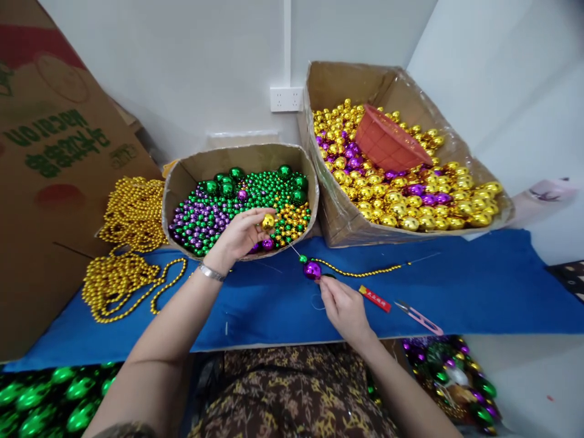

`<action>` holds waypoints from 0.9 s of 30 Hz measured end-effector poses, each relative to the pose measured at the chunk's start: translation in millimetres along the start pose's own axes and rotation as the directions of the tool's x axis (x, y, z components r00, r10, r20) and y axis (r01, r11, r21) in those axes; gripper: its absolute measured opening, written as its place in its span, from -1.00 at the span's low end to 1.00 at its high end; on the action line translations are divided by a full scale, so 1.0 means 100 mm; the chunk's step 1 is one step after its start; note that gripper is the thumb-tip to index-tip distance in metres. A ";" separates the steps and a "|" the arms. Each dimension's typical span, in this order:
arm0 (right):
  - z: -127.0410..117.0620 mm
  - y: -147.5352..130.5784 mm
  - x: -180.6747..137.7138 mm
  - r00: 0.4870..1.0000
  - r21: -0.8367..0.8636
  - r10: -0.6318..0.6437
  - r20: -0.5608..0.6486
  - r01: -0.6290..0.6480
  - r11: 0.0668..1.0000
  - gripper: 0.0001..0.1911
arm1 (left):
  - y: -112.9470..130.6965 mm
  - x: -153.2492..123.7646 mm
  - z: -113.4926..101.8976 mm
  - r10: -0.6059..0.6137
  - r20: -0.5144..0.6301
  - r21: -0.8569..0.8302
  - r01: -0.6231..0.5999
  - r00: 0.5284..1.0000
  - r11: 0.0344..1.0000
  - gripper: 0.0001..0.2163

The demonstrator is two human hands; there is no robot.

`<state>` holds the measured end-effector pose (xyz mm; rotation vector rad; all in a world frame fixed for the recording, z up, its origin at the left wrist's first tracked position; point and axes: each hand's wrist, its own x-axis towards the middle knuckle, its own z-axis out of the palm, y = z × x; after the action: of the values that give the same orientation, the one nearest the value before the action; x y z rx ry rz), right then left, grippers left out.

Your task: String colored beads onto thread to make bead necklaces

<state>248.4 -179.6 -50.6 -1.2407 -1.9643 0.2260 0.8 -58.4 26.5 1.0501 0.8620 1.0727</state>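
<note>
My left hand [241,234] pinches a shiny gold bead [268,221] between thumb and fingertips, above the near edge of the smaller carton [237,152] of mixed beads. My right hand [344,304] is closed at a large purple bead [312,270], its fingertips at the bead's lower right side. A small green bead [303,259] sits against the purple one, and a thin thread [294,248] runs from it up toward my left hand. A strand of small gold beads [360,274] lies to the right on the blue cloth [274,298].
A bigger carton [337,225] holds gold and purple beads and a red basket [387,140]. Gold bead strands [118,280] are heaped at left beside a tall cardboard box [41,231]. Pink-handled thread snips [420,317] and a red-and-yellow packet [375,298] lie right of my right hand.
</note>
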 end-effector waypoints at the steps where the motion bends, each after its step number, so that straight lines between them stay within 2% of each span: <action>1: 0.00 -0.01 0.00 1.000 -0.001 -0.003 0.002 0.003 1.000 -0.76 | -0.01 -0.06 0.04 -0.031 0.022 -0.063 0.033 0.999 0.997 -0.72; 5: 0.02 -0.02 -0.01 1.000 -0.015 -0.018 0.001 0.018 1.000 -0.75 | -0.07 -0.19 0.13 -0.096 0.067 -0.120 0.104 0.993 0.987 -0.73; 12: 0.04 0.03 -0.04 0.999 -0.045 -0.031 0.017 0.032 0.998 -0.74 | -0.11 -0.22 0.11 -0.076 0.079 -0.081 0.082 0.994 0.993 -0.79; 15: 0.06 0.05 -0.04 0.999 -0.083 -0.049 0.019 0.051 0.995 -0.72 | -0.10 -0.26 0.12 -0.062 0.086 0.040 0.059 0.994 0.997 -0.77; 19: 0.10 0.05 -0.03 0.998 -0.128 -0.066 0.020 0.069 0.989 -0.72 | -0.13 -0.33 0.19 -0.038 0.174 0.253 -0.007 0.984 0.967 -0.72; 21: 0.11 0.03 -0.03 0.999 -0.104 -0.041 0.025 0.044 0.994 -0.72 | -0.18 -0.35 0.24 -0.026 0.192 0.210 -0.015 0.981 0.978 -0.68; 25: 0.09 0.00 -0.02 0.994 0.002 0.082 0.068 -0.082 0.997 -0.78 | -0.31 -0.38 0.31 -0.021 0.112 -0.035 0.025 0.994 0.999 -0.66; 27: 0.06 0.00 -0.03 0.991 0.044 0.091 0.102 -0.095 0.994 -0.79 | -0.37 -0.39 0.32 -0.041 0.083 -0.115 0.050 0.996 0.992 -0.67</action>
<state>244.7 -180.4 -56.5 -1.3133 -1.9749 0.3870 29.9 -108.4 2.8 0.9649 0.7461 1.0231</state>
